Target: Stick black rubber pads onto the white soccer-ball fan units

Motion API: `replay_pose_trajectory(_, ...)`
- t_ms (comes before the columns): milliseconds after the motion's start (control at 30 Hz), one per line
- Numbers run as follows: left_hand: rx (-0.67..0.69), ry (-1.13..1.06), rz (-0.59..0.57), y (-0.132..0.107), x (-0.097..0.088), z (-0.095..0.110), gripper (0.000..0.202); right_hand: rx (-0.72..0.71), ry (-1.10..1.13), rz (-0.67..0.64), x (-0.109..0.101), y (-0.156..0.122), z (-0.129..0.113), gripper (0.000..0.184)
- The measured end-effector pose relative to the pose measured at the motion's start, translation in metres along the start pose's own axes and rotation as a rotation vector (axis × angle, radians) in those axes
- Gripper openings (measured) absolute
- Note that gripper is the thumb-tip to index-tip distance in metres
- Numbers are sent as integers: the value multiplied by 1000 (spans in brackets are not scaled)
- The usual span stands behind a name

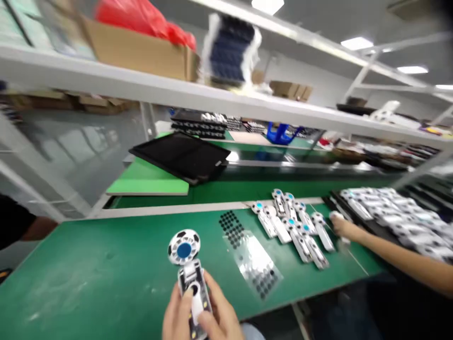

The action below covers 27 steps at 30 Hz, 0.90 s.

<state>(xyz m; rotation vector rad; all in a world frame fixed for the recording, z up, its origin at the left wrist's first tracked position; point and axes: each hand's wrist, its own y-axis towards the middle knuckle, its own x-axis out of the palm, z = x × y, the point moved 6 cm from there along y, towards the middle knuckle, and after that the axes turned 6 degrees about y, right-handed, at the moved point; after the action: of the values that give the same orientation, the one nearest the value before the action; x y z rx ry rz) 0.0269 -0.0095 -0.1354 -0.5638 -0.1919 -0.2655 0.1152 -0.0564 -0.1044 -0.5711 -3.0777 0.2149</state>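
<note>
A slim white handheld device (196, 300) with a round football-patterned head and a blue centre disc is held upright over the green table. My left hand (174, 314) closes around its left side, the thumb lying on the front. From the other side my right hand (223, 311) grips the body, its thumb near the lower end. A clear sheet of black round stickers (253, 257) lies flat to the right of my hands. Beyond the sheet, several similar white devices (299, 233) rest in a loose group.
At right, a co-worker's hand (341, 226) reaches over the table beside a black tray (370, 231) of similar devices. A black tray (182, 153) sits on a green board (148, 179) at the back left. A white shelf beam (159, 89) crosses above the table.
</note>
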Motion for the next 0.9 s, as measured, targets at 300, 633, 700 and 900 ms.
replay_pose_trajectory(300,112,104,-242,1,77,-6,66,126,173,96,-74,-3,-15,44)
replay_pose_trajectory(633,285,312,-213,15,118,-10,63,47,127,-54,-118,33,-39,27)
replay_pose_trajectory(700,301,314,-198,17,120,-11,62,40,125,-84,-121,37,-40,26)
replay_pose_trajectory(900,307,339,-177,19,121,-6,66,25,162,-154,-121,44,-40,26)
